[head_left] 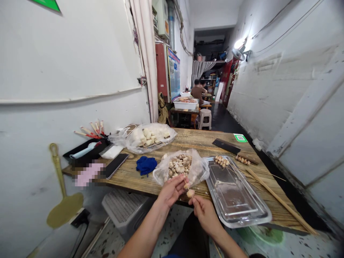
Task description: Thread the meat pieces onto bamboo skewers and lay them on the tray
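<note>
My left hand pinches a small pale food piece at the near edge of a wooden table. My right hand grips a thin bamboo skewer that runs up through that piece. Just beyond the hands lies an open clear plastic bag of similar pale pieces. To the right sits a shiny metal tray, with one loaded skewer at its far end.
A second bag of white pieces, a blue cloth, a phone, a cleaver and a bundle of bare skewers lie on the table. A person sits at a far table beside a white stool.
</note>
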A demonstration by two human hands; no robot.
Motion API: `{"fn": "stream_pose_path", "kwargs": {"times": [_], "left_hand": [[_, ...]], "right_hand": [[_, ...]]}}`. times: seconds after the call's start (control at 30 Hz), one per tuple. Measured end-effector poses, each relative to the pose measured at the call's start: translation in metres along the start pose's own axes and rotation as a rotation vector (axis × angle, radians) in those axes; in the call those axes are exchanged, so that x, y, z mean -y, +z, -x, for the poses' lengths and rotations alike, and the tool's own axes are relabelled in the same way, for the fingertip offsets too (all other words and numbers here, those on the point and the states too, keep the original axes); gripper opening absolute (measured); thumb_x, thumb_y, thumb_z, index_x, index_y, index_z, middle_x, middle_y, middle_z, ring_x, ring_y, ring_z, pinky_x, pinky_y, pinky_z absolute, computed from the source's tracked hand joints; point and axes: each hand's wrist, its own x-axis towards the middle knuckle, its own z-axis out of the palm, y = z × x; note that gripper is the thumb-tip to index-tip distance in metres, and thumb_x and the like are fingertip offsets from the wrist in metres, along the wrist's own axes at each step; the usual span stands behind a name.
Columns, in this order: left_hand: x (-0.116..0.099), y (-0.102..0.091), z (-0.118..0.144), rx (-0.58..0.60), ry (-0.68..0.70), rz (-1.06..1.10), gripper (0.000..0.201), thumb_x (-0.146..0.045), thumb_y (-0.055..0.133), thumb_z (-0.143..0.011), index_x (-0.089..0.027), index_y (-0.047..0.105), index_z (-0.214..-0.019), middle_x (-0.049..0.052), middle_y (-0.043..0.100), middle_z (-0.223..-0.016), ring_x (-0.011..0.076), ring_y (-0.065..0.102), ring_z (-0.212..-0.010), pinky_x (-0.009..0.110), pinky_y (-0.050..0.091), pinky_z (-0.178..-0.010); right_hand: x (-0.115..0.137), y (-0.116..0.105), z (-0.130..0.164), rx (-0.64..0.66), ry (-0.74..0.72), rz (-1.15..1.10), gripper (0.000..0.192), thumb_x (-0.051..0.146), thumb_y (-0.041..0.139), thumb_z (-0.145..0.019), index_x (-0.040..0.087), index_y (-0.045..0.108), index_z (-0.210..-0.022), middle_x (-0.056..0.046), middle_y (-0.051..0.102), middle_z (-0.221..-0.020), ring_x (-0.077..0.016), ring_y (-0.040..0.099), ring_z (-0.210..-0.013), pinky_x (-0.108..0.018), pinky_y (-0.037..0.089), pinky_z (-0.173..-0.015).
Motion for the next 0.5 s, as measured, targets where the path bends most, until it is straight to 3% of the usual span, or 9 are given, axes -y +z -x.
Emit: {"fn": "stream_pose_path", "kwargs": {"times": [0.17,0.5], "left_hand": [[0.001,0.005,0.002,0.016,0.009,-0.014,0.023,-0.020,0.066,-0.066,-0.011,0.059,-0.086,0.009,0.066,-0.080,0.0179,0.064,-0.069,0.032,0.052,-0.064],[0.003,0.017,0.006,-0.015,0.041,-0.040,0.022,-0.017,0.067,-0.065,-0.010,0.061,-0.085,0.011,0.067,-0.079,0.0170,0.064,-0.068,0.027,0.051,-0.063]], "right_hand": [[-0.001,-0.004,0.000,-0.028,-0.034,0.042,0.036,0.042,0.032,-0.085,0.016,0.053,-0.071,0.006,0.030,-0.046,-0.0094,0.031,-0.041,-0.020,0.022,-0.042],[0.002,-0.003,0.000,-0.102,-0.090,0.094,0.032,0.035,0.033,-0.085,0.016,0.051,-0.067,0.005,0.034,-0.048,-0.0093,0.033,-0.043,-0.020,0.024,-0.041]]}}
